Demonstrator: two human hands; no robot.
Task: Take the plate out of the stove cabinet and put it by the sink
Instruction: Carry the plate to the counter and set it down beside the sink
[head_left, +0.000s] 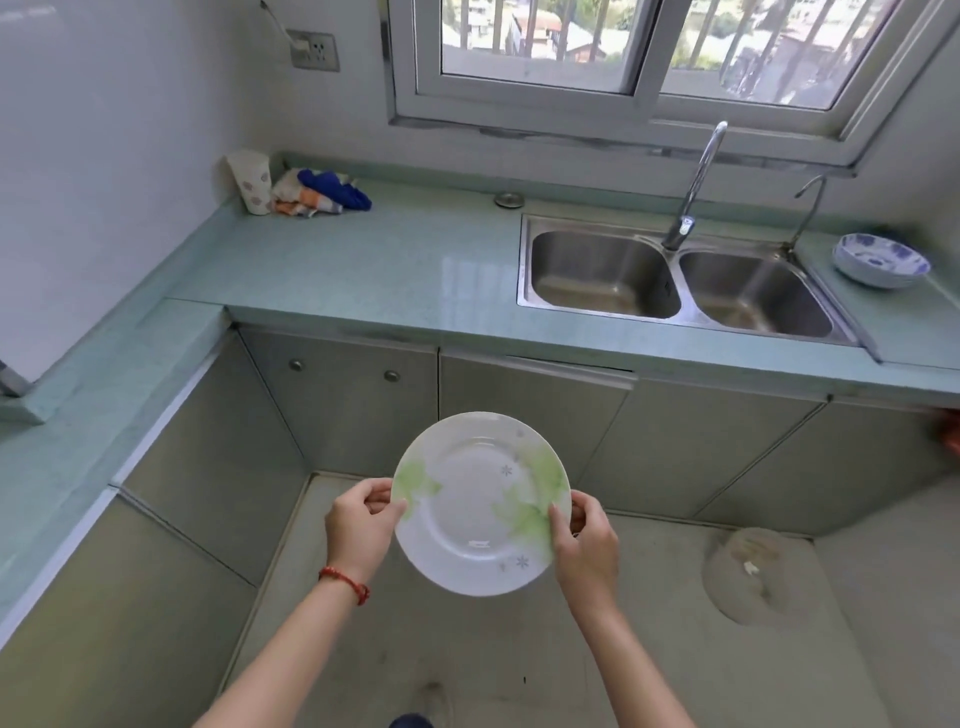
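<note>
Nearest the camera, the left hand (361, 530) and the right hand (584, 540) each pinch an opposite edge of the round white plate with pale green leaf prints (480, 504), thumbs on the rim and fingers curled underneath. The plate hangs level in the air above the floor, in front of the closed grey cabinet doors (530, 421) and well short of the pale green bench (374, 265). The plate is evidently already out of its cabinet, so the carrying step appears to be in hand. Beyond the bench edge lies the steel double sink (675, 280), with a blue-patterned white bowl (880, 260) on its right. The next move probably calls for lifting the plate forward and setting it flat on bare bench just left of the sink.
</note>
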